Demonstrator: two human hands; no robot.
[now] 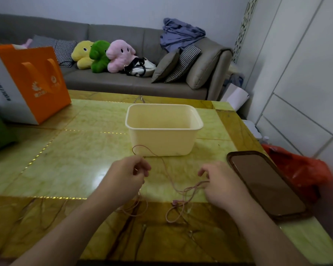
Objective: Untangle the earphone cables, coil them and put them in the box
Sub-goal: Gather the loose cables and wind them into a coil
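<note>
On the green marbled desk the cream box stands open, and before it both forearms reach in, the left hand and right hand each pinching with curled fingers the pink earphone cable, which trails in loose loops between them.

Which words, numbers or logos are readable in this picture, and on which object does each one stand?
Nothing can be read with certainty.
Orange bag, orange face: two pale logos with small characters beneath them, too blurred to read.
Orange bag, white side panel: a line of dark print turned sideways, too blurred to read.
Box, phone, pink earphone cable: no text visible.
</note>
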